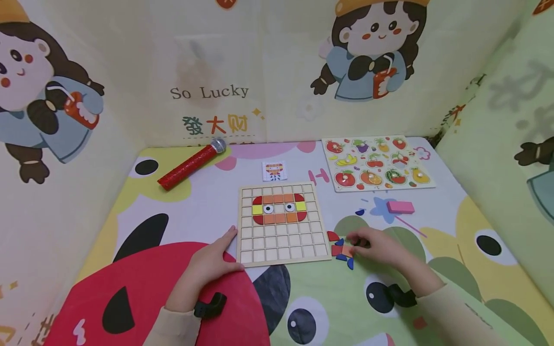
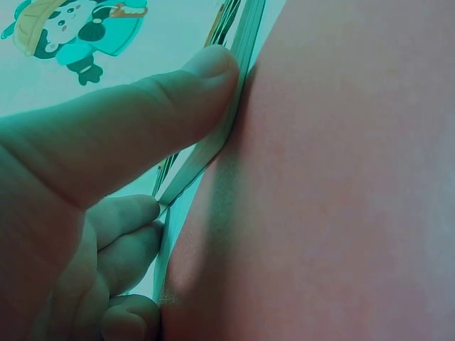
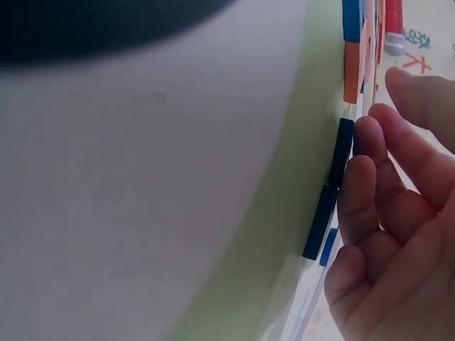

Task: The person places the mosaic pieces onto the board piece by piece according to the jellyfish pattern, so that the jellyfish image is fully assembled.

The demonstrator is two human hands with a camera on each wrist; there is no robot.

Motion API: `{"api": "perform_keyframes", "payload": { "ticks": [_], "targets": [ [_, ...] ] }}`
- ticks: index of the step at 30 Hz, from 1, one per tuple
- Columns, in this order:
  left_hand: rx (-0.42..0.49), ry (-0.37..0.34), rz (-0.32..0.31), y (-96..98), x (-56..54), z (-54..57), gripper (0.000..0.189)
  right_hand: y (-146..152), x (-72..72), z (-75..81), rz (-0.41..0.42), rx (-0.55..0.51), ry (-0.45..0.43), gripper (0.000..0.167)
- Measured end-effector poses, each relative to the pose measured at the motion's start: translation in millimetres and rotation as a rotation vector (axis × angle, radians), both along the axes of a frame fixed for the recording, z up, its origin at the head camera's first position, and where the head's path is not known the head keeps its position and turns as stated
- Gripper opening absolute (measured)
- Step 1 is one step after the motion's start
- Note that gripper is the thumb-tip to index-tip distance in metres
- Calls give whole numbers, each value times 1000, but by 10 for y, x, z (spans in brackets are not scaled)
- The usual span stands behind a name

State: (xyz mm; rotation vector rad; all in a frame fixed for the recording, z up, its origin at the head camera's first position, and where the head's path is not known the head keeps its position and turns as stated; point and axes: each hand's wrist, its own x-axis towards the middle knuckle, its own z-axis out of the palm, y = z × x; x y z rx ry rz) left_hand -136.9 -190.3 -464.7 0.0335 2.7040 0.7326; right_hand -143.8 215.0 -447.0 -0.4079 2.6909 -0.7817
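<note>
A square wooden grid board (image 1: 283,242) lies mid-table, with red, orange, yellow and eye tiles set as a rounded shape in its upper cells. My left hand (image 1: 209,262) rests at its lower-left corner. In the left wrist view the thumb (image 2: 206,74) touches the board's edge (image 2: 195,167). Just right of the board are several loose pieces: a red tile (image 1: 336,250), an orange tile (image 1: 347,250), a red quarter-round (image 1: 333,236) and blue rounded pieces (image 1: 341,257). Over them hovers my right hand (image 1: 376,245), thumb and forefinger apart, fingertips near blue pieces (image 3: 341,153).
Behind the board lies a small picture card (image 1: 274,170). A red microphone (image 1: 190,166) is at back left, a fruit puzzle board (image 1: 376,187) at back right. A pink block (image 1: 400,207) and another blue piece (image 1: 359,212) lie to the right. Patterned cloth walls enclose the table.
</note>
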Motion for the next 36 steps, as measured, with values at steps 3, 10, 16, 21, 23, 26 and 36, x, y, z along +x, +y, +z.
{"api": "perform_keyframes", "payload": {
  "ticks": [3,10,16,21,23,26,36],
  "targets": [
    [-3,4,-2,-3,1,-1,110,-19,20,8,28,43,32,29],
    [-12,0,-8,-15,11,0,110,-84,47,-21,78,149,124,23],
    [-7,-9,-4,-36,14,12,112,-117,29,-30,72,163,162,18],
    [-11,-11,-10,-36,17,15,111,-87,13,-50,60,175,200,22],
    [-9,-10,-10,-32,19,18,111,-66,16,-62,55,175,203,26],
    [-1,-12,-9,-26,18,20,111,-42,23,-72,45,170,186,29],
    [15,-11,0,-27,18,7,111,-18,12,-46,37,159,173,21]
  ]
}}
